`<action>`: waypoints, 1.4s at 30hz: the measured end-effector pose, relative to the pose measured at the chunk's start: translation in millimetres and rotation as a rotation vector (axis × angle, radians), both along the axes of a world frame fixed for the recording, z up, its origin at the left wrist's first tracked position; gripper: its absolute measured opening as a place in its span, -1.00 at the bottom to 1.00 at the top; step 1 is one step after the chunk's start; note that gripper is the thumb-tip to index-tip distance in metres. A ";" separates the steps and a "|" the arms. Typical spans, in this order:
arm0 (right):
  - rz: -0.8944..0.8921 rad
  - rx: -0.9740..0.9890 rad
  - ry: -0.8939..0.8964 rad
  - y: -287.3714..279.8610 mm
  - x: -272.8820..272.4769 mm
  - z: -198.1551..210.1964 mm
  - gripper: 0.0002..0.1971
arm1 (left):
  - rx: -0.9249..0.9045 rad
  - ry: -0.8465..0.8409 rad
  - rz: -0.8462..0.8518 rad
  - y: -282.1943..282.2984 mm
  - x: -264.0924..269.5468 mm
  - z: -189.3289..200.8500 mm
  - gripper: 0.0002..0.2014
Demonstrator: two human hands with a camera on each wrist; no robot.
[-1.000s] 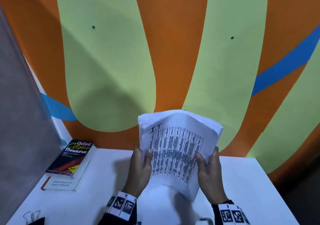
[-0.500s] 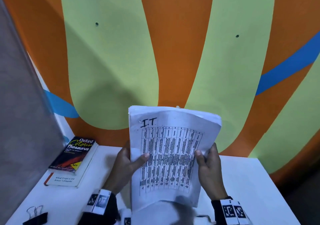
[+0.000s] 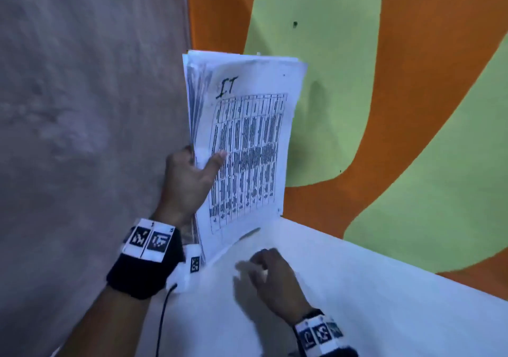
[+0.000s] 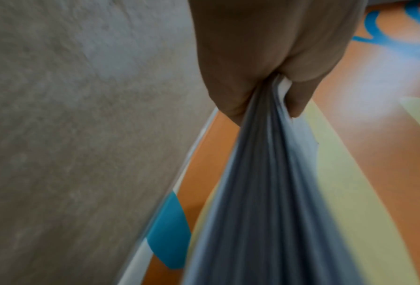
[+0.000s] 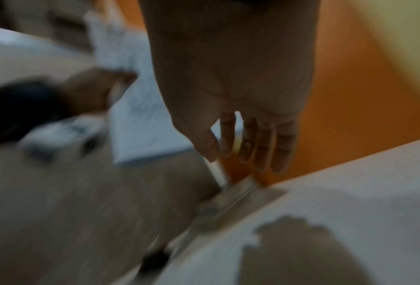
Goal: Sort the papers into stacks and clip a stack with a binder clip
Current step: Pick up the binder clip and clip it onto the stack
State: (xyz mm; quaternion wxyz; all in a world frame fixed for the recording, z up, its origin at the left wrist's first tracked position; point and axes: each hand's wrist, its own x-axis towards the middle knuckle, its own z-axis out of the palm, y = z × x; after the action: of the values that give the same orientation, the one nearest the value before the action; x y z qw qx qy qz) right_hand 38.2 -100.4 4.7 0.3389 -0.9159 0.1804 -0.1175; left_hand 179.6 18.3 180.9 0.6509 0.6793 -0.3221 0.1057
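Note:
A stack of white papers (image 3: 247,142) stands upright above the table's back left, its front sheet marked "IT" over a printed table. My left hand (image 3: 204,155) grips the stack's left edge, thumb on the front sheet and fingers behind. The left wrist view shows the same pinch (image 4: 275,92) on the papers' grey edges (image 4: 265,192). My right hand (image 3: 261,266) hovers low over the white table (image 3: 371,288), holding nothing. In the right wrist view its fingers (image 5: 260,150) hang loose and bare, with the papers (image 5: 143,125) to their left. No binder clip shows clearly.
A grey panel (image 3: 82,136) closes off the left side, close to the stack. The painted orange and green wall (image 3: 343,109) runs behind the table. A black cable (image 3: 162,321) hangs from my left wristband. A dark blurred object (image 5: 152,258) lies at the table's near edge.
My right hand has let go of the stack and dropped towards the table. The left hand alone now holds the papers, further left. The view has swung left, so the books are out of sight.

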 end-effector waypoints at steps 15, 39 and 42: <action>0.172 0.074 0.281 120.5 149.9 -27.4 -0.69 | 0.091 0.025 0.268 80.2 55.6 -17.9 -0.79; -0.143 1.597 -0.504 -74.0 -80.2 39.5 -0.73 | 0.082 0.231 -0.195 26.7 30.5 -61.4 -0.68; -0.131 1.257 -0.733 -95.0 -109.0 79.5 -0.71 | 0.137 0.306 -0.350 -8.1 8.6 -77.6 -0.77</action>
State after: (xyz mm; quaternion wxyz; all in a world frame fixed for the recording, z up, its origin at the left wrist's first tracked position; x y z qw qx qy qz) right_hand -70.8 -195.4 84.2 0.8317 -0.4374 0.1431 -0.3106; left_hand 188.2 10.2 103.3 0.6529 0.6639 -0.3388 -0.1351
